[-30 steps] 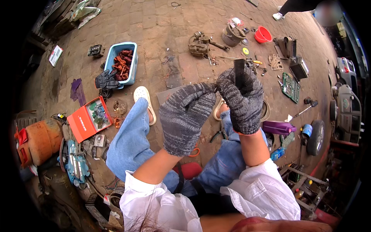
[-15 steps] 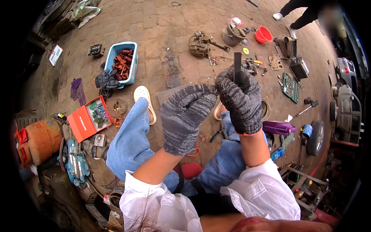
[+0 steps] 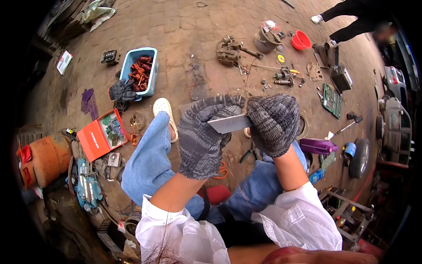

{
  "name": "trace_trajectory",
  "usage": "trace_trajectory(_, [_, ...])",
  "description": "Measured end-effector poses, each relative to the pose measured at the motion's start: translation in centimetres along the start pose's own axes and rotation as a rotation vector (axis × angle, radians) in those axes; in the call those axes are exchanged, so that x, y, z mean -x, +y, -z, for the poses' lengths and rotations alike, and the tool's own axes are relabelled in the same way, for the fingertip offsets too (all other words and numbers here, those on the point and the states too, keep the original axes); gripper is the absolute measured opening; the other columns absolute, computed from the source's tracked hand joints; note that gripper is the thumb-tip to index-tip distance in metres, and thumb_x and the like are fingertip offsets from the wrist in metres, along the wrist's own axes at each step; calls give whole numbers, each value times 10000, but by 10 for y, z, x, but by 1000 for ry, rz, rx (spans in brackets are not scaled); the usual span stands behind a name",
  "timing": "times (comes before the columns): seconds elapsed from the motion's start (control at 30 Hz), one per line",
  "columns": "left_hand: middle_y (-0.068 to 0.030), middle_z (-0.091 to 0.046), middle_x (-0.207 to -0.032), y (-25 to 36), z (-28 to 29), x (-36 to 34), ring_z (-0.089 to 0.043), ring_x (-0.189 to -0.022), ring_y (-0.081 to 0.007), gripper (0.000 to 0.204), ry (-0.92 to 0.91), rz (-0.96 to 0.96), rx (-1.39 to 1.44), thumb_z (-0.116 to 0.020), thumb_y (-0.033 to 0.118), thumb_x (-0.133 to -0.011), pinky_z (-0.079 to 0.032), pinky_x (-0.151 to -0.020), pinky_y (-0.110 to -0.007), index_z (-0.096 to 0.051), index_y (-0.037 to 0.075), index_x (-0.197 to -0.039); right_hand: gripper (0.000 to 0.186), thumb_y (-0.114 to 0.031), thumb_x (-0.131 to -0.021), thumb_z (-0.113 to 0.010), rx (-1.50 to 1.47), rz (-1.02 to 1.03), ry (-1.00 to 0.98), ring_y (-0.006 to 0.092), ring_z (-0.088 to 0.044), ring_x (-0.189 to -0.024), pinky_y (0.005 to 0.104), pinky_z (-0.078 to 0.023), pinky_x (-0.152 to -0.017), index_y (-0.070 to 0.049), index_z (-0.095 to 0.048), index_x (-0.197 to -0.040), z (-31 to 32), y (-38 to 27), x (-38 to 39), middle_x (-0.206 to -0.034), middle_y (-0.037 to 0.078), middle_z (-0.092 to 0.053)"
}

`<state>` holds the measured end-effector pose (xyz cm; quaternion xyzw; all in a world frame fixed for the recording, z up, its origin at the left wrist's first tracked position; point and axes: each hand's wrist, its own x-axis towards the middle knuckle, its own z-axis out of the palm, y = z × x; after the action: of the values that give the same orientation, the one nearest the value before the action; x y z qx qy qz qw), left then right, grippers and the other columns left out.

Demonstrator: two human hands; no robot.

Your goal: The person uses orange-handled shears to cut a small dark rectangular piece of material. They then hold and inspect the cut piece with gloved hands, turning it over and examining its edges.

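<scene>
Both my hands wear grey-and-black knitted gloves and are raised close together over my knees. My right hand [image 3: 273,125] is closed around a flat grey metal blade [image 3: 228,123] with a slanted end. The blade lies nearly level, its tip pointing left in front of my left glove. My left hand [image 3: 200,134] is closed with its fingertips pinched near the right glove; what they grip is too small to make out. A thin dark strand [image 3: 250,72] rises just beyond the hands. Orange-handled scissors or pliers [image 3: 223,170] show below the left glove.
A blue tub [image 3: 154,72] of reddish-brown coiled pieces, with a spare glove [image 3: 122,90], stands at left. Nearer are a red box [image 3: 94,140] and rusty cylinder [image 3: 48,160]. To the right lie a red bowl [image 3: 300,40], green tool case [image 3: 331,100], purple container [image 3: 317,146] and wheel [image 3: 359,157]. Another person's legs [image 3: 351,28] show.
The blade has swung from upright to nearly level, pointing left, as my right hand turned over. My left hand has shifted slightly left. The other person's legs have moved a little.
</scene>
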<state>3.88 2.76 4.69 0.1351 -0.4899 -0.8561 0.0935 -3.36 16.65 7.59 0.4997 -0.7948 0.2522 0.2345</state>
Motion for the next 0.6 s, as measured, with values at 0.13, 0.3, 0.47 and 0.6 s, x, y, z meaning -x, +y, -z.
trace_trajectory(0.13, [-72,-607,-838,3,-7,-1,-564,-644,-110,271,34,50,40,-583,111,-746,-448,-507,-201,-548,-10,-985,295,-33,-627,-597,81,8,81,248,-567,-618,370,-411,-489,-100,-628,-913,-4,7,4,-769,81,-605])
trace_trajectory(0.3, [-24,-602,-790,1,-4,0,-517,-586,-50,217,40,76,114,-540,-4,-734,-406,-479,-166,-590,1,-945,282,-37,-632,-585,104,6,81,250,-559,-600,367,-408,-487,-89,-611,-908,-6,7,1,-756,82,-601])
trace_trajectory(0.47, [-27,-607,-789,3,-3,-3,-534,-629,-64,197,22,70,-35,-529,-4,-744,-429,-527,-188,-599,5,-927,233,-41,-642,-567,102,10,93,260,-547,-583,378,-395,-475,-86,-603,-868,-9,10,0,-722,79,-591])
trace_trajectory(0.6, [-69,-583,-774,2,-4,-1,-526,-549,-106,287,41,-4,-31,-598,80,-703,-424,-468,-218,-542,-7,-970,255,-46,-620,-566,114,-67,70,272,-542,-605,391,-394,-496,-89,-599,-869,-9,4,0,-708,70,-582])
